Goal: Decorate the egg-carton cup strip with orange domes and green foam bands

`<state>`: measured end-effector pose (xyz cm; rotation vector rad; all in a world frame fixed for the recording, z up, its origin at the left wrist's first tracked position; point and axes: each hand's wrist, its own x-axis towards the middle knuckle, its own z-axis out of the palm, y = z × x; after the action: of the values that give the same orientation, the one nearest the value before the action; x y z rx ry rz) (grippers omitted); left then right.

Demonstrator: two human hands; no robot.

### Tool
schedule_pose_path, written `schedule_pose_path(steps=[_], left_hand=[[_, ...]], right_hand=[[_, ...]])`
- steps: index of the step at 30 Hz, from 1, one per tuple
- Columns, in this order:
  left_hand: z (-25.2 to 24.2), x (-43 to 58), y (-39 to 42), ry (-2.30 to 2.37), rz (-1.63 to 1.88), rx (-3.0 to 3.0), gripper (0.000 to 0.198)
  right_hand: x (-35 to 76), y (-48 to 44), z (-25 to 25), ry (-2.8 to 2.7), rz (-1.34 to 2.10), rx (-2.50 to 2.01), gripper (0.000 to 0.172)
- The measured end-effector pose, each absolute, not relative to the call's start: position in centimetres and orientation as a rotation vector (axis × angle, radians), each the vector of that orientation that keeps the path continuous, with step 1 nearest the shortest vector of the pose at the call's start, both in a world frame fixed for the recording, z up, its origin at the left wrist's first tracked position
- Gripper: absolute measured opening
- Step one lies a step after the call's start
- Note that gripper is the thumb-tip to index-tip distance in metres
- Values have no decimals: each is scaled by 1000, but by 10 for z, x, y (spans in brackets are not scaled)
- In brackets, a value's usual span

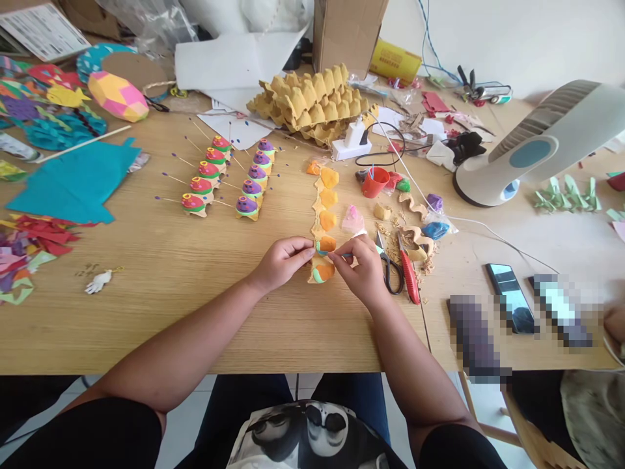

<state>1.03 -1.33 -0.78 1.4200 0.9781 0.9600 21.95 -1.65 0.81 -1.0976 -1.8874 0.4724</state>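
Note:
A strip of egg-carton cups (329, 219) runs away from me, its cups covered in orange clay. The two nearest cups also carry light green clay along their left edges. My left hand (288, 262) pinches the strip's left edge beside the second-nearest cup. On the other side, my right hand (360, 266) is closed on a thin blue stick (342, 255), its tip touching that same cup. Fingers hide part of the stick. Black-handled scissors (390, 267) and a red-handled cutter (409, 270) lie just right of my right hand.
Finished-looking red-green (201, 186) and purple (252, 189) carton strips with pins stand left. Stacked egg cartons (312, 98) are behind. A red cup (375, 183), blue clay (435, 230), a white fan (522, 150) and a phone (512, 296) are right. Another person sits at the right edge.

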Motion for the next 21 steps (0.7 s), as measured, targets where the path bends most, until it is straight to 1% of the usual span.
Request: schedule_pose_path(steps=[6, 14, 21], left_hand=[[-6, 11, -13, 962, 974, 1399, 27], [-8, 9, -13, 981, 945, 1401, 31], [-7, 7, -13, 989, 946, 1401, 30]], right_hand=[[221, -17, 9, -1900, 488, -1109, 20], [221, -17, 10, -1941, 450, -1063, 18], [221, -17, 9, -1945, 440, -1036, 18]])
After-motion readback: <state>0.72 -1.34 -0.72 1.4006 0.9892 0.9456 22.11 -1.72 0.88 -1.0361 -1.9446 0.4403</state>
